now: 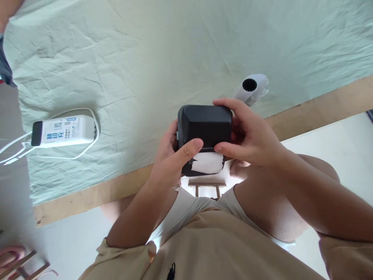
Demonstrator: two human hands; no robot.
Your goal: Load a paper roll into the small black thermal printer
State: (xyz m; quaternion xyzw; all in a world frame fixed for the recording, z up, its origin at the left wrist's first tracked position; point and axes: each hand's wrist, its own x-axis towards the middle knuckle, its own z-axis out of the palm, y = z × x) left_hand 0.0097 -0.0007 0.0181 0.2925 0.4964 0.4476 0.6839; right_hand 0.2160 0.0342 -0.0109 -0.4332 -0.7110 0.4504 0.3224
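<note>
A small black box-shaped device (pixel 207 123) with rounded edges is held up between both hands near the table's front edge. A torn white patch (pixel 207 162) covers part of its lower face, below small printed letters. My left hand (pixel 171 155) grips the device's left side, its thumb lying on the front face. Around the right side wraps my right hand (pixel 247 132), with the thumb on the front and a finger on the top corner. A light-coloured cylindrical object (pixel 252 88) with a dark round end lies just beyond my right hand.
A pale green cloth (pixel 140 58) covers the table, which has a bare wooden front edge (pixel 96 194). At the left lies a white power strip (pixel 65 131) with a looped white cable. Part of another person's arm (pixel 7 13) shows at the top left.
</note>
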